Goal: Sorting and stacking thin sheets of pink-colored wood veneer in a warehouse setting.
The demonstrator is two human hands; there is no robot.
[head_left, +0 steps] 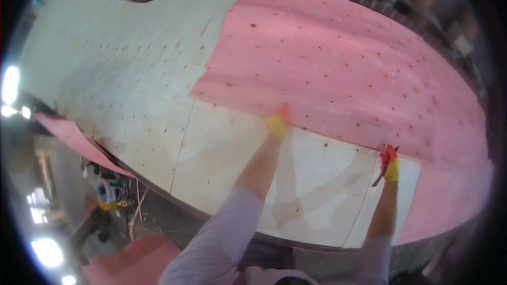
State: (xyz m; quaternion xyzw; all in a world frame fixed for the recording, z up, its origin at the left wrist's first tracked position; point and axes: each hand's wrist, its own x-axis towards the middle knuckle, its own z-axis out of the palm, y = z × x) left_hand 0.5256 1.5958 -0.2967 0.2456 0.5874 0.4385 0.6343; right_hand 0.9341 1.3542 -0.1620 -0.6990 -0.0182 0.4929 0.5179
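Observation:
A large pink sheet (306, 63) lies over the far and right part of a pale curved panel surface (253, 163), and dark spots dot it all over. My left hand (278, 121), in a yellow and orange glove, rests at the sheet's near edge. Its fingers look stretched out flat, though they are somewhat blurred. Farther right along that same edge, my right hand (391, 166) wears a yellow and red glove and is closed around a slim dark tool (377, 180). The tool sticks out on both sides of the fist; its exact kind does not show.
Another pink piece (414, 208) covers the near right end of the surface. A pink strip (84, 142) hangs by the left edge. Below it stand a bucket (109, 190) and small items on the floor. Pink sheet material (132, 261) lies at the lower left.

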